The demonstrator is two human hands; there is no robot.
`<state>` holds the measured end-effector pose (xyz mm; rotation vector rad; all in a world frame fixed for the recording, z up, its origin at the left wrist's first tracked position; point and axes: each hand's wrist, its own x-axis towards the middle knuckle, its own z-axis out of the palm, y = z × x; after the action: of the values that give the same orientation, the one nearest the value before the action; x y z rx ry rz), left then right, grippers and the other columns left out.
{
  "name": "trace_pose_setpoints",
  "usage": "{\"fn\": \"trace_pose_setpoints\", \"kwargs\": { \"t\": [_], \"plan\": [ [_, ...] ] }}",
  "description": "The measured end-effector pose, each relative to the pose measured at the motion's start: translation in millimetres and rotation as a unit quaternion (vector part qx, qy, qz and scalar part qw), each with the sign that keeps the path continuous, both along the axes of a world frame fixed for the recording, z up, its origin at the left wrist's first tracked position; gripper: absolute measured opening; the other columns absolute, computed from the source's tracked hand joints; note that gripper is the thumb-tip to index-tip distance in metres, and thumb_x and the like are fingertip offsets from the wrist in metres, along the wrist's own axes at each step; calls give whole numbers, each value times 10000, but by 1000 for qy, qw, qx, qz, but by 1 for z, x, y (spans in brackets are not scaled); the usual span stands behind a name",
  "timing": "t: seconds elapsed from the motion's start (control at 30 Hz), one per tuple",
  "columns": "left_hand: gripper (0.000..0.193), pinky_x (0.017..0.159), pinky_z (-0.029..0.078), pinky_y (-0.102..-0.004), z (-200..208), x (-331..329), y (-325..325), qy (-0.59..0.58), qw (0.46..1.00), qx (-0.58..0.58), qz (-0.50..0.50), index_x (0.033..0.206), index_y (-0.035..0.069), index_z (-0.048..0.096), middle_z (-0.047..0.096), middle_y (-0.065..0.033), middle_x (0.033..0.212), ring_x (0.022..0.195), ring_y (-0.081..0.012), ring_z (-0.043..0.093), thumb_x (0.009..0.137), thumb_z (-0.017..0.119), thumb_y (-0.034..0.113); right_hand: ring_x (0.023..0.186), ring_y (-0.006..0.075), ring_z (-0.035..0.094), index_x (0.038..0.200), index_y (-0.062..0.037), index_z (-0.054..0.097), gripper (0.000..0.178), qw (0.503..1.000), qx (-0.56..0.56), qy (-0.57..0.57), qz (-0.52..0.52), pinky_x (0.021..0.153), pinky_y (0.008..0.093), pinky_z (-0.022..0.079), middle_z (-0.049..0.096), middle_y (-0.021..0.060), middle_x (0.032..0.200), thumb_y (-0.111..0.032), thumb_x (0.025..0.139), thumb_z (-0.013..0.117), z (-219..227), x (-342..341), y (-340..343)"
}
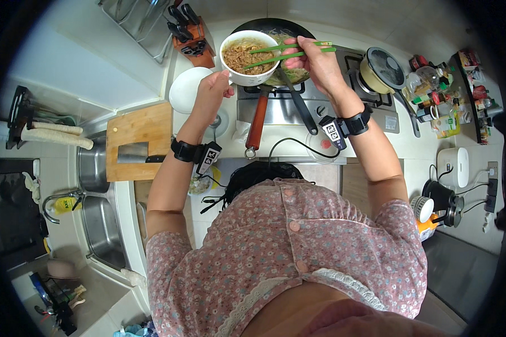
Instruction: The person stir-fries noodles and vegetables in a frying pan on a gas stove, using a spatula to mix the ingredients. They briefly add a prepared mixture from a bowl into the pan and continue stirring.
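My left hand [211, 94] grips the near left side of a white bowl [257, 81]. The bowl is tilted toward me over the stove and holds brown minced food [243, 57]. In my right hand [319, 68] is a pair of green chopsticks [315, 49], their tips in the bowl over the food. Behind and below the bowl, a dark frying pan [258, 23] with a reddish-brown handle [257, 121] holds pale, noodle-like strands [295, 74]. A utensil with a dark handle [305, 109] rests in the pan, its head hidden.
A lidded cream pot [379, 73] stands on the right burner. At left are a white plate [184, 90], a knife block [194, 45], and a cutting board [152, 123] with a cleaver [132, 153]. A sink [102, 224] lies further left; bottles [433, 95] crowd the right.
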<state>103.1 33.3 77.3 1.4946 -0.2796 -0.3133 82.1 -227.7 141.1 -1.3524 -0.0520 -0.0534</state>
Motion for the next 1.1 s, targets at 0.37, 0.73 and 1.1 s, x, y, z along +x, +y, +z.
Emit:
{"fn": "trace_pose_setpoints", "kwargs": {
  "t": [0.37, 0.73, 1.1],
  "plan": [
    [328, 645, 417, -242, -6, 21, -19, 20, 999, -15, 27, 824, 54, 579, 501, 26, 671, 656, -81, 497, 988, 484, 321, 711, 258, 679, 1067, 108, 562, 393, 995, 63, 14, -74, 670, 340, 590, 650, 212, 891, -235, 1012, 378, -26, 21, -4],
    [343, 611, 409, -229, -8, 34, -37, -3, 999, 0, 43, 866, 28, 613, 550, -2, 667, 622, -77, 494, 985, 489, 325, 741, 272, 689, 1062, 87, 534, 415, 989, 105, 41, -99, 698, 341, 594, 643, 220, 901, -284, 1020, 351, -41, 31, -11],
    [352, 611, 404, -221, -14, 40, -47, 23, 999, -5, 46, 876, 20, 607, 552, -4, 672, 628, -73, 487, 989, 479, 328, 702, 292, 687, 1049, 110, 518, 418, 985, 127, 24, -118, 667, 356, 599, 642, 251, 892, -269, 1022, 344, -51, 40, -21]
  ]
}}
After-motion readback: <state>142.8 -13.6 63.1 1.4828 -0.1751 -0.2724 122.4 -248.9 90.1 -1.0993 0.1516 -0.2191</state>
